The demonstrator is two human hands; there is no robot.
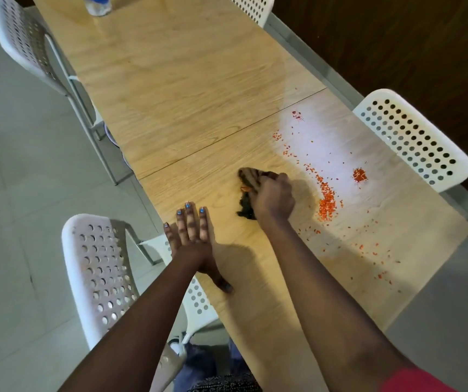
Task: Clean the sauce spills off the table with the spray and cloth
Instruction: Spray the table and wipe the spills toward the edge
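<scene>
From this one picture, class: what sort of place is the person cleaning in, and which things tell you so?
Probably a dining area or canteen: a long wooden table with perforated white chairs on both sides, and red sauce spills on the tabletop.

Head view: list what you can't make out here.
- Spray bottle: cut off by the top edge, nozzle unseen.
- Cloth: mostly hidden under the right hand gripping it; full shape unclear.
- Table under the left hand: any spill there is hidden.
- Sauce spills: specks too small to tell wet from dry.
</scene>
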